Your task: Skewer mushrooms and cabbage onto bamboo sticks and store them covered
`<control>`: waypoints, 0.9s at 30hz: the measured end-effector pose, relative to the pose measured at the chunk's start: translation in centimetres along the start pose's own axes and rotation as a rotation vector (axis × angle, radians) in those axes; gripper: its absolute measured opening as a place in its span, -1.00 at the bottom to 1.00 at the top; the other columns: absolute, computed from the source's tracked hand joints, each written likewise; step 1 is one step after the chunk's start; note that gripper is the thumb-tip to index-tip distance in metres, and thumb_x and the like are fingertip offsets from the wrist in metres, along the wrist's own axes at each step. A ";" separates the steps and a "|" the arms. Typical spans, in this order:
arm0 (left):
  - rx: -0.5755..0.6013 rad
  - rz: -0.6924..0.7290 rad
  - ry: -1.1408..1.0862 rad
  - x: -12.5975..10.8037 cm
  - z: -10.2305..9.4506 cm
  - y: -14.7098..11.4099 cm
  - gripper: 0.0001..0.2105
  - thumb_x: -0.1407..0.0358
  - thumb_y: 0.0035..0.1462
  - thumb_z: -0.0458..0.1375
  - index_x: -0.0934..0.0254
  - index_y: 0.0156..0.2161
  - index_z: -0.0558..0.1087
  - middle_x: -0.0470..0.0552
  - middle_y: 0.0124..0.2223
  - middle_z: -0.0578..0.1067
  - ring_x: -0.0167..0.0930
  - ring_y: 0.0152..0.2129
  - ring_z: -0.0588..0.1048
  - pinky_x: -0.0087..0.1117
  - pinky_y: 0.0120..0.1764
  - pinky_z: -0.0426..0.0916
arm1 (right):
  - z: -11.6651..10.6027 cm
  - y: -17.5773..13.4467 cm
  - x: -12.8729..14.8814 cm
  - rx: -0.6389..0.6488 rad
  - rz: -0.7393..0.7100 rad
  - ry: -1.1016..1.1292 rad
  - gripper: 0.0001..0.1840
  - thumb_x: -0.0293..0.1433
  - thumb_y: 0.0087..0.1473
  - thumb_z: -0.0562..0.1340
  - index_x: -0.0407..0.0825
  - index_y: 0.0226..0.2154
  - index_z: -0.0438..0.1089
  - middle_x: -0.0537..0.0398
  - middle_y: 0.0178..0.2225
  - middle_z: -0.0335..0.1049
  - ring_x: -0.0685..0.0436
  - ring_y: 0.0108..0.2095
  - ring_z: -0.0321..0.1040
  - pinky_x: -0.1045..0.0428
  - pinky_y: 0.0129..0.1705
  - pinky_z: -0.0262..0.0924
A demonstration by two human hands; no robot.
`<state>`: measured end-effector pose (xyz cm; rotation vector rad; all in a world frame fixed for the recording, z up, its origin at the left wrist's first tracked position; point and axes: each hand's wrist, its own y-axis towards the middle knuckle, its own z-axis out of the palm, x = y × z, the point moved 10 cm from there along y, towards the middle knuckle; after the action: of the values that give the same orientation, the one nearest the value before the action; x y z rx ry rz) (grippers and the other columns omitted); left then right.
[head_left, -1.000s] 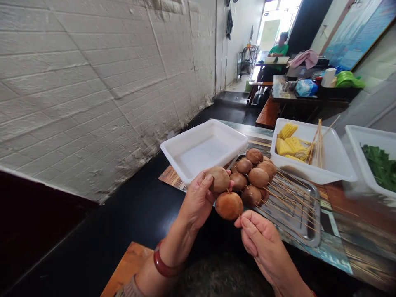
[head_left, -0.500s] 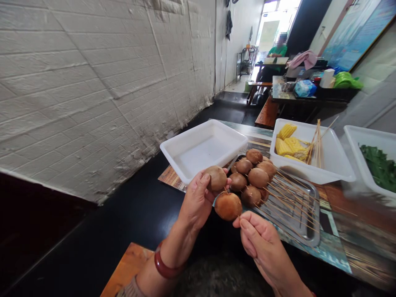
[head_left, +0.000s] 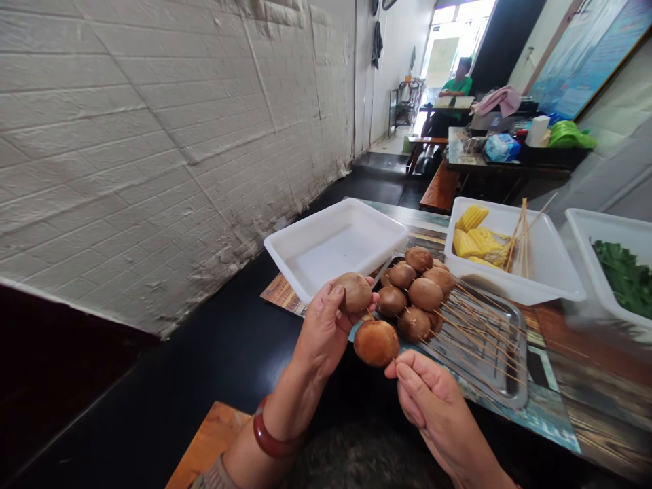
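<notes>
My left hand is closed around a brown mushroom cap, thumb on its near side. Just below it, a second mushroom cap sits threaded on a thin wooden skewer, whose tip meets the upper cap. My right hand pinches that skewer close under the lower cap; most of the stick is hidden by the fingers. Beyond my hands, several skewered mushrooms are piled at the left end of a metal tray, their sticks pointing right.
A white plastic tub stands behind my left hand. Another white tub holds corn pieces and skewers; a third holds leafy greens. A wooden bench is at lower left. Farther back, a person in green sits at a table.
Almost nothing differs. The lower cap and my right hand have shifted down very slightly; both hands keep the same grip.
</notes>
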<state>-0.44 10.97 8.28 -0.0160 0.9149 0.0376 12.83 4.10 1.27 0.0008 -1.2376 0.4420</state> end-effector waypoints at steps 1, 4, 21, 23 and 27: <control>-0.001 -0.001 -0.003 0.0 -0.1 0.0 -0.72 0.19 0.19 0.20 0.39 -0.12 0.48 0.22 -0.06 0.57 -0.30 -0.29 0.58 -0.29 -0.17 0.46 | 0.0 0.0 0.0 0.002 0.002 -0.004 -0.57 -0.03 0.17 0.24 -0.09 -0.36 0.36 0.38 -0.73 -0.05 0.14 -0.68 -0.24 0.09 -0.60 -0.36; -0.008 -0.002 -0.011 0.0 -0.4 0.1 -0.72 0.19 0.19 0.20 0.40 -0.12 0.48 0.24 -0.05 0.56 -0.29 -0.28 0.58 -0.30 -0.17 0.46 | 0.1 0.0 0.1 0.007 0.001 -0.016 -0.56 -0.02 0.16 0.24 -0.10 -0.36 0.36 0.39 -0.72 -0.06 0.14 -0.68 -0.25 0.09 -0.60 -0.35; -0.014 -0.004 0.000 0.0 -0.4 0.2 -0.73 0.19 0.18 0.20 0.36 -0.12 0.48 0.19 -0.07 0.58 -0.32 -0.30 0.58 -0.29 -0.17 0.47 | 0.2 0.5 0.4 -0.014 0.005 -0.015 -0.54 0.01 0.13 0.26 -0.09 -0.38 0.36 0.38 -0.73 -0.06 0.14 -0.68 -0.24 0.10 -0.60 -0.35; -0.017 -0.002 -0.002 0.0 -0.5 0.3 -0.73 0.19 0.18 0.20 0.37 -0.13 0.48 0.20 -0.06 0.57 -0.32 -0.29 0.58 -0.30 -0.17 0.47 | 0.1 0.5 0.4 -0.010 0.003 -0.010 -0.54 0.00 0.14 0.25 -0.09 -0.38 0.36 0.39 -0.73 -0.06 0.14 -0.68 -0.24 0.10 -0.60 -0.35; -0.014 -0.016 -0.009 0.3 -0.4 0.2 -0.72 0.19 0.17 0.22 0.38 -0.12 0.48 0.21 -0.04 0.56 -0.30 -0.28 0.57 -0.30 -0.18 0.46 | 0.1 0.5 0.2 -0.010 0.000 -0.003 -0.54 0.00 0.14 0.25 -0.09 -0.38 0.35 0.39 -0.73 -0.06 0.13 -0.68 -0.24 0.10 -0.60 -0.36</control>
<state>-0.60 11.15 7.79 -0.0367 0.9053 0.0292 12.63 4.66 1.39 -0.0072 -1.2425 0.4359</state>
